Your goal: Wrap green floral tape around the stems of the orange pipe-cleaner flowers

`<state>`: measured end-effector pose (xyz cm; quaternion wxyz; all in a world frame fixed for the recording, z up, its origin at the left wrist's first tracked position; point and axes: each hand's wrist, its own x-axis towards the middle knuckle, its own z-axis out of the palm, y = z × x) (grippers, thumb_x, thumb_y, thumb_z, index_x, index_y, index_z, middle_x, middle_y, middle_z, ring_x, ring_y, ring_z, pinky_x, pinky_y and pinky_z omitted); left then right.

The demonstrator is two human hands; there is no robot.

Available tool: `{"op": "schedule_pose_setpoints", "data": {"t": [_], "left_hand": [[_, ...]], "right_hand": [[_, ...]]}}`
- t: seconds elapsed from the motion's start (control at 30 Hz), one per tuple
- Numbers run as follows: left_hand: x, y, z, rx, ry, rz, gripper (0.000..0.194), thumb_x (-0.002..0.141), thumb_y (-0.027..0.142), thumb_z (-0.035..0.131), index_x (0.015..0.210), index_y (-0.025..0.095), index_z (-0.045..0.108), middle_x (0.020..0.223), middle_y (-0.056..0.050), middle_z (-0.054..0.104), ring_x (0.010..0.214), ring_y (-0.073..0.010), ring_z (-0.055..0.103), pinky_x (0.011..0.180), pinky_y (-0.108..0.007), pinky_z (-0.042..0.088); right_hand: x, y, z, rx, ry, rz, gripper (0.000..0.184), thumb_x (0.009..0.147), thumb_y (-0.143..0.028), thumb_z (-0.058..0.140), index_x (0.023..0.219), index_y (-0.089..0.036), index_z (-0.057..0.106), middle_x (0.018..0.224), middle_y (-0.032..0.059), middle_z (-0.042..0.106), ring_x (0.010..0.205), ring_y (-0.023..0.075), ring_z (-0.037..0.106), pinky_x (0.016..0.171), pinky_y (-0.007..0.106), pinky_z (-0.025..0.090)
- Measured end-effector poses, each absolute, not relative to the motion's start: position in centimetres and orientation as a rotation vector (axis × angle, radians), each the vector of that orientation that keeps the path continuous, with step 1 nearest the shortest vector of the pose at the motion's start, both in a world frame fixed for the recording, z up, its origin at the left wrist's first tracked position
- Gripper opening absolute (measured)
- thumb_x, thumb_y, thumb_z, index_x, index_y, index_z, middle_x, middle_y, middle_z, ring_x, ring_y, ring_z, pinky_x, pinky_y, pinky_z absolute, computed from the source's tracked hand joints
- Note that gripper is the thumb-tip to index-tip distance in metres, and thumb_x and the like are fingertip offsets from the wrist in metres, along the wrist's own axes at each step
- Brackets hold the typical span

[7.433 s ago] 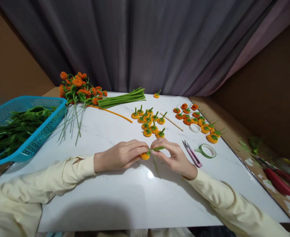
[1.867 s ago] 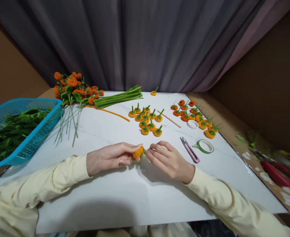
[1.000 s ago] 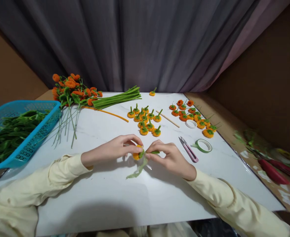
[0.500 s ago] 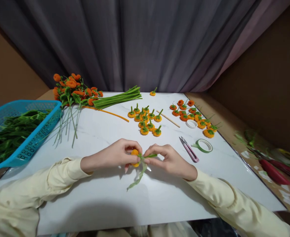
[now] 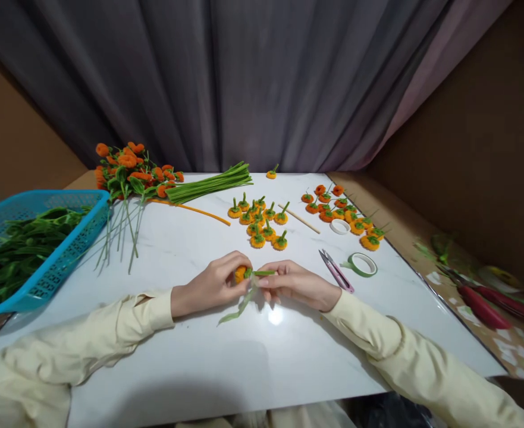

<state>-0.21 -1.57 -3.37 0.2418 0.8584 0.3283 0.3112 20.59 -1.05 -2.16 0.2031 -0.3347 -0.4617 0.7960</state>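
My left hand [image 5: 212, 285] is closed around a small orange pompom flower head [image 5: 240, 274] near the middle of the white table [image 5: 244, 356]. My right hand [image 5: 295, 283] pinches the flower's short green stem [image 5: 264, 273] just to the right of it. A loose strip of green tape [image 5: 237, 309] hangs from the flower down onto the table. Both hands rest low on the tabletop, fingertips almost touching.
A blue basket [image 5: 30, 249] of green leaves sits at left. Finished orange flowers on stems [image 5: 128, 172] and green stems [image 5: 208, 184] lie at the back. Several loose flower heads [image 5: 257, 220] lie beyond the hands, with snips [image 5: 335, 270], green tape roll [image 5: 362, 264], white roll [image 5: 339, 226].
The green tape strip has unrolled and now trails from the flower toward the lower left. The hands shifted slightly closer together; the view tilted a little.
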Motion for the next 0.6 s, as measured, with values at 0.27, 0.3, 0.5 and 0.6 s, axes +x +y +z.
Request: {"op": "schedule_pose_setpoints", "data": {"t": [0.27,0.3,0.5,0.6], "left_hand": [[-0.3,-1.1,-4.4,2.576,0.947,0.959,0.020,0.085,0.011,0.047,0.104,0.015,0.052,0.100,-0.011,0.058,0.092,-0.0193,0.056,0.081,-0.030,0.047],[-0.4,-0.8,-4.5,2.607,1.007,0.938,0.020,0.085,0.011,0.046,0.103,0.015,0.053,0.099,-0.011,0.059,0.092,-0.0201,0.056,0.081,-0.032,0.047],[-0.8,-0.3,-4.1,2.665,1.303,0.857,0.027,0.087,0.020,0.049,0.111,0.017,0.061,0.125,-0.013,0.057,0.114,-0.0312,0.042,0.092,-0.050,0.033],[-0.3,-1.5,-3.6,2.518,1.092,0.865,0.030,0.093,0.025,0.041,0.112,0.021,0.064,0.123,-0.009,0.061,0.117,-0.0288,0.041,0.095,-0.048,0.030]], "right_hand": [[20.7,-1.1,-2.5,-0.912,-1.314,2.365,0.020,0.070,-0.024,0.074,0.065,-0.011,0.060,0.041,-0.0042,0.054,0.030,0.0033,0.038,0.033,0.017,0.023],[20.8,-1.0,-2.4,-0.891,-1.312,2.392,0.019,0.068,-0.022,0.074,0.065,-0.011,0.060,0.040,-0.0043,0.054,0.030,0.0037,0.038,0.033,0.017,0.023],[21.4,-1.0,-1.3,-0.784,-1.404,2.174,0.020,0.067,-0.025,0.077,0.066,-0.010,0.065,0.052,-0.0006,0.061,0.042,0.0059,0.049,0.040,0.017,0.034],[21.4,-1.1,-1.5,-0.817,-1.535,2.049,0.023,0.067,-0.030,0.077,0.069,-0.010,0.067,0.052,-0.0020,0.060,0.045,0.0057,0.049,0.044,0.019,0.036]]}}
